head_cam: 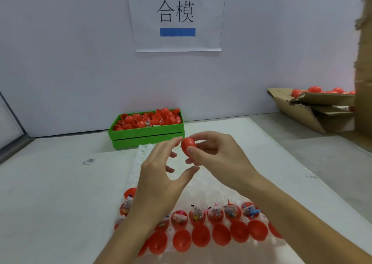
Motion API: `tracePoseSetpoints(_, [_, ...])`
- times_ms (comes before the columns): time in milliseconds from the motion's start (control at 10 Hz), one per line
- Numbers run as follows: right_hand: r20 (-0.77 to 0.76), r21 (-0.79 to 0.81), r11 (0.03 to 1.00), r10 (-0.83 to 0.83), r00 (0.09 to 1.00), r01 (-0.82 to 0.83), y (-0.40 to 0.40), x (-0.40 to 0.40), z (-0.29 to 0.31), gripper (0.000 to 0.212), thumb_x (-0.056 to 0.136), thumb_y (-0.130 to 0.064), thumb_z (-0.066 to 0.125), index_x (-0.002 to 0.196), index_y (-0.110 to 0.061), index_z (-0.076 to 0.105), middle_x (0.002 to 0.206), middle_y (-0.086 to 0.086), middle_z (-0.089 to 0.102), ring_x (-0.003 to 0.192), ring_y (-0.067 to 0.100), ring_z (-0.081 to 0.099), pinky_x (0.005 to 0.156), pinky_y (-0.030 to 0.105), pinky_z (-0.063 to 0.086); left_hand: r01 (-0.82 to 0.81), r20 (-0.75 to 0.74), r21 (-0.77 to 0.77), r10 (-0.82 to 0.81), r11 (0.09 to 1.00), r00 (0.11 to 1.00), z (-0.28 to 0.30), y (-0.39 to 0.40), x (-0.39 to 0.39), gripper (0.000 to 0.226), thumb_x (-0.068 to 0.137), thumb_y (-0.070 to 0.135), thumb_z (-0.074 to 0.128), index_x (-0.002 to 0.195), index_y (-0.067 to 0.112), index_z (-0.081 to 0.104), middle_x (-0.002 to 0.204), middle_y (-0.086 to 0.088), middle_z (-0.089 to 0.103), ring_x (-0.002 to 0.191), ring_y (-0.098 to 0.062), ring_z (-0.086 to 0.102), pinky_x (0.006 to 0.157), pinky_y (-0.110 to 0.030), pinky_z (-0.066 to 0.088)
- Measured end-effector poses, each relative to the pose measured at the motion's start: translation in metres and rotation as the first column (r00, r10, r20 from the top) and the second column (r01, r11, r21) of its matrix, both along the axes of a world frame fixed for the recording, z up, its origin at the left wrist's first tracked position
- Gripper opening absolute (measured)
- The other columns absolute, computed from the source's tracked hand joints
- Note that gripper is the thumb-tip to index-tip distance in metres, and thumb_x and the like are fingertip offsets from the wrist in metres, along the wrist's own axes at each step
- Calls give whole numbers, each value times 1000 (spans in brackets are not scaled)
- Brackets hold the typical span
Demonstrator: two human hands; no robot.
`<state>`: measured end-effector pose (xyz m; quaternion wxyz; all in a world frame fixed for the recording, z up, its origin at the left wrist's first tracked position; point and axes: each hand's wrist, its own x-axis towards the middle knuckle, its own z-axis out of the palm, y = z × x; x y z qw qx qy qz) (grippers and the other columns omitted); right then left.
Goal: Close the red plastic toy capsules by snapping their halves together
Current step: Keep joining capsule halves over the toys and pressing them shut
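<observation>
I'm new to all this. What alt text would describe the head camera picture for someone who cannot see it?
A person's right hand holds a closed red capsule above a white table, the open left hand beside it. Rows of open red halves lie below; a green tray of red halves sits behind.

A plain red capsule [188,145], red capsule halves [201,235] in rows, and more red shells filling a bright green tray [148,135] on a white counter [50,193]; behind, a white sign [177,15] bears black characters above a blue bar.
</observation>
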<state>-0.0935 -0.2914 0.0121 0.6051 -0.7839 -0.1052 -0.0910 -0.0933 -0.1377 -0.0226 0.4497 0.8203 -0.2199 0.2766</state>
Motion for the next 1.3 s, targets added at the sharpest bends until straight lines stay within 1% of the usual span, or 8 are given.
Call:
tracePoseSetpoints(300, [-92,381,924,-7,996,42,-29,14,31,12,92,-2,62,93,-13,66,91,9,73,78,16,74,79,20,59,51,-48,86,-47,995,998,-4,0,1,56,74,61,59,126,39,56,117,29,54,107,6,51,77,-9,48])
tracePoseSetpoints(600, [-179,615,702,-319,931,359,-139,119,76,35,102,-1,44,137,2,39,96,21,59,76,24,67,59,21,59,45,-46,103,-40,994,998,-4,-5,-1,41,75,67,51,114,57,46,116,38,48,108,14,48,73,0,45])
tracePoseSetpoints(700, [-261,618,607,-442,858,500,-188,141,75,42,101,3,41,142,5,33,140,24,47,108,26,64,79,23,59,42,-43,105,-38,994,998,-3,-5,-2,37,76,63,55,112,59,47,114,40,50,108,13,49,72,0,46])
tracePoseSetpoints(800, [-325,627,517,-507,798,583,-223,149,72,44,100,4,40,143,4,33,150,21,39,131,26,51,81,19,57,45,-49,104,-40,994,998,-2,-4,-1,34,79,58,59,111,59,49,118,42,48,108,11,50,75,-2,46])
tracePoseSetpoints(900, [-345,603,457,-590,730,654,-236,157,67,42,97,5,42,139,6,37,150,20,41,131,28,51,97,20,49,64,-51,128,-58,990,997,-5,-3,0,42,84,34,72,111,59,52,118,37,52,110,8,51,76,-4,47])
tracePoseSetpoints(1000, [-236,407,603,-656,717,686,-219,157,56,49,103,0,37,149,8,23,150,25,36,131,31,48,74,5,46,69,-58,144,-61,987,996,-4,-3,-1,45,84,28,74,110,58,54,119,33,53,110,7,52,76,-5,47])
tracePoseSetpoints(1100, [-179,402,655,-629,756,640,-188,150,30,41,99,6,37,139,2,42,108,20,58,78,19,62,66,25,49,62,-53,137,-56,989,997,-2,-3,-2,42,85,24,74,104,56,56,113,34,55,108,6,53,76,-5,47])
tracePoseSetpoints(1300, [-5,-76,966,-246,969,245,-106,95,2,32,93,7,44,104,-7,71,88,4,76,73,14,72,67,24,52,35,-137,112,-19,993,990,1,2,-1,30,87,17,71,89,46,65,86,28,67,91,4,62,73,-11,50])
